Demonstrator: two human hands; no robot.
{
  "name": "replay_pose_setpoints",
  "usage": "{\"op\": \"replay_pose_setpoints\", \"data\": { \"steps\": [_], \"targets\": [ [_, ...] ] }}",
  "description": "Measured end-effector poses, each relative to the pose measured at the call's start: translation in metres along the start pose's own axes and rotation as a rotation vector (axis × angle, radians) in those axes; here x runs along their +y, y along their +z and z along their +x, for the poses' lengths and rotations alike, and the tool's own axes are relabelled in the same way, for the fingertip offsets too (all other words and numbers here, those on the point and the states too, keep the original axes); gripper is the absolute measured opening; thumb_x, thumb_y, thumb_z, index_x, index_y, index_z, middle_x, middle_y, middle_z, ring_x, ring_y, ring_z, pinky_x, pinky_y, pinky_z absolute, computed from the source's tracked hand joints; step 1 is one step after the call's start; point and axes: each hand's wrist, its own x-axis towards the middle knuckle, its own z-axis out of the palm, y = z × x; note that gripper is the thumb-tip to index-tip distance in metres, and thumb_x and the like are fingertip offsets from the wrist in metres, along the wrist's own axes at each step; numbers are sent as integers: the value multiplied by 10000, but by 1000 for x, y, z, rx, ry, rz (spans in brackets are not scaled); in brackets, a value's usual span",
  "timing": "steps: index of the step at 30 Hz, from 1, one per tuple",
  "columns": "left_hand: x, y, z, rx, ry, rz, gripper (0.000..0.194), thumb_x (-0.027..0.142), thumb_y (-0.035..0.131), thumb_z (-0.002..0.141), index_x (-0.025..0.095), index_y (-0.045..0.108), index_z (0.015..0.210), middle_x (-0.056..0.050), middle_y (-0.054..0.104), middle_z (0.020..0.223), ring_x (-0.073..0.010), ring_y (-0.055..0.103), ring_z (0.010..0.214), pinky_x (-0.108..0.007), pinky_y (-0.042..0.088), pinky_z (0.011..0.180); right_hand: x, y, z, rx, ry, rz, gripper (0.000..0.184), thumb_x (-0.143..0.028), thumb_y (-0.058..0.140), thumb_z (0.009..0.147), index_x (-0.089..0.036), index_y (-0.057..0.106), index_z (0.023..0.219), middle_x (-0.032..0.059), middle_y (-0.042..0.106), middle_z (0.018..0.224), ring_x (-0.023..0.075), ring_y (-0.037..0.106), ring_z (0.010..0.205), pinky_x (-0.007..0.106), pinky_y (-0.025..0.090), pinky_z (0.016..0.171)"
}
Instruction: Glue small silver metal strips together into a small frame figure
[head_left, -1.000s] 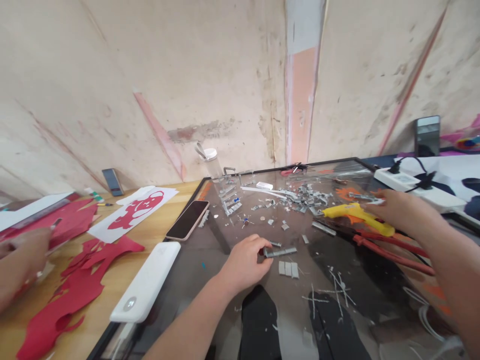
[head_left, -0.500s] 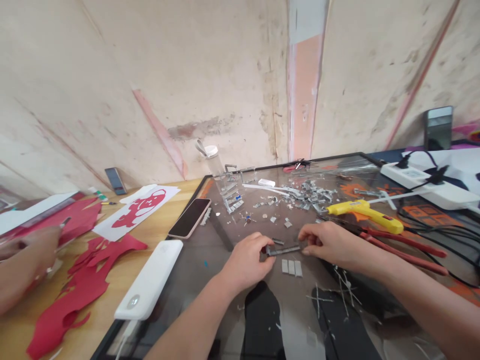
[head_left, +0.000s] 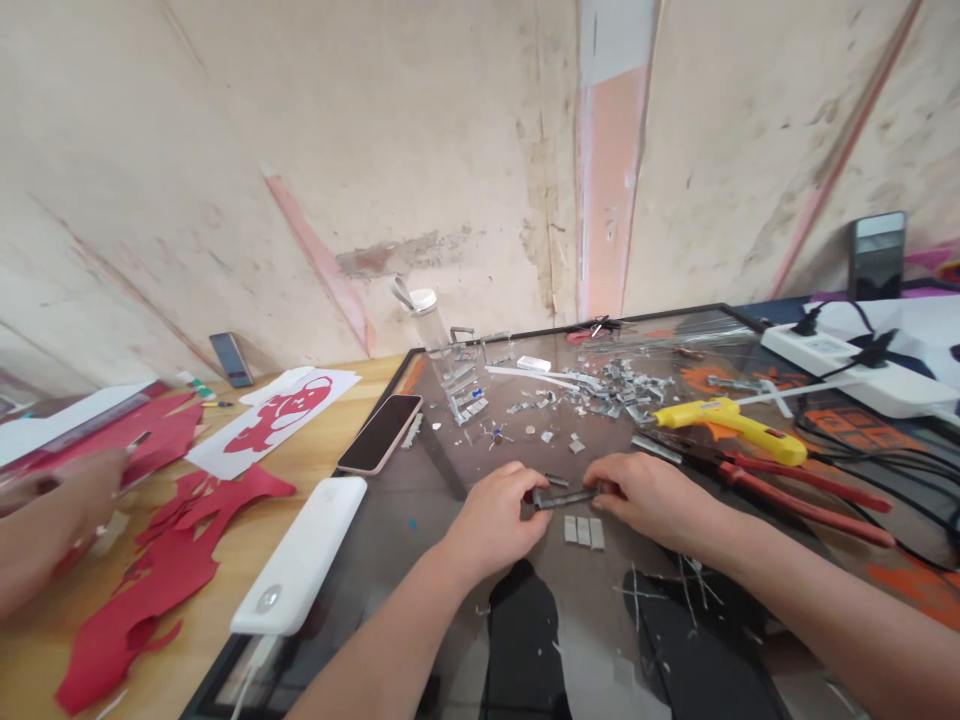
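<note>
- Grey strip [head_left: 566,498]: I see it between two hands over the dark tabletop [head_left: 397,560], running left to right.
- The left hand [head_left: 495,515] comes in from the near left, thumb and forefinger pinching the strip's left end.
- The right hand [head_left: 641,490] comes from the near right, its fingers curled over the other end. It looks to me like a pinch as well, though the fingertips cover the contact and I can't judge how firm it is.
- Just to the near side of the strip, I count three flat grey pieces [head_left: 583,532] in a row; a small grey bar [head_left: 556,480] lies just to its far side.
- Farther off, a heap of grey scraps [head_left: 622,388] spreads over the tabletop.
- To the right I have a yellow glue gun [head_left: 731,428] lying on its side, with red-handled pliers [head_left: 810,509] on its near side, beyond the right hand.
- Left of the hands, a dark-screened phone [head_left: 381,433] lies flat, with a white power bank [head_left: 300,555] nearer, a cable in its end.
- At the far left I see another person's hand [head_left: 75,510] beside cut red paper [head_left: 150,610] on a wooden surface [head_left: 232,520].
</note>
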Motion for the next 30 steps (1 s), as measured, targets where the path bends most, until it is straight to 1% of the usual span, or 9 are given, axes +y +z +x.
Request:
{"op": "replay_pose_setpoints", "data": {
  "steps": [7,17,30],
  "targets": [
    [-2,2,0,11,1,-6,220,175,579,731,193,652,939,-19,578,820,-155,547,745,-255,424,670,-1,4,1,28,-31,13,179,-164,510,747,-214,670,810,26,674,804,167,590,734,248,368,656],
    [-3,2,-1,8,-4,0,213,181,583,741,191,651,942,-17,578,823,-151,546,733,-259,429,668,-3,4,0,27,-47,25,158,-163,506,755,-209,655,779,23,673,790,166,592,733,253,376,668],
    [-1,2,0,5,-2,14,125,174,565,749,193,633,853,-11,562,798,-143,536,699,-255,428,655,-2,5,2,25,-76,46,154,-153,505,761,-207,647,738,28,664,770,164,596,726,244,390,671]
  ]
}}
